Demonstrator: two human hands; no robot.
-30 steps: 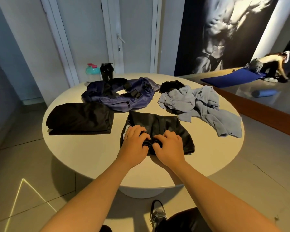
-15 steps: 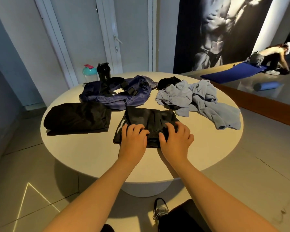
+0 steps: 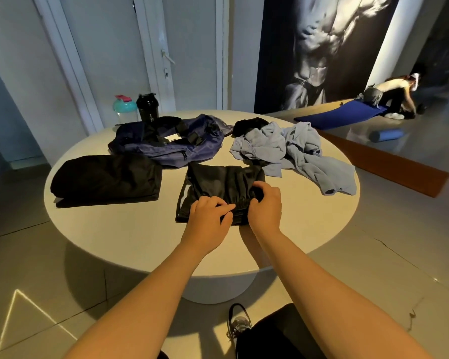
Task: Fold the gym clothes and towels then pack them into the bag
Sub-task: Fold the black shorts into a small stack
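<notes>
Black fabric comes first on your left: a folded black garment [image 3: 106, 177] lying flat on the round white table [image 3: 114, 237], well apart from your hands. Behind it, past the table's far edge, a teal-lidded bottle [image 3: 125, 108] stands just beside a black shaker [image 3: 147, 107]. Whether they rest on the table or on something behind it cannot be told.

Next comes the navy bag [image 3: 192, 149], slumped at the back of the table with its straps lying loose on top. Its near edge is close to the far edge of the black shorts [image 3: 218, 182].

Those shorts lie in the middle of the table in front of you, partly folded, with a pale stripe down their left edge. Your left hand [image 3: 208, 221] has its fingers curled onto the gathered waistband at the near edge, pinching it. Your right hand [image 3: 266, 206] sits just beside it, fingers bent over and gripping a bunch of the same fabric — the two hands almost touch.

To the right, a pale blue garment heap [image 3: 296, 151] sprawls unfolded, with a small dark item [image 3: 249, 124] at its far left corner. Beyond the table, a blue mat [image 3: 340, 116] and a foam roller [image 3: 385, 134] lie on the floor.
</notes>
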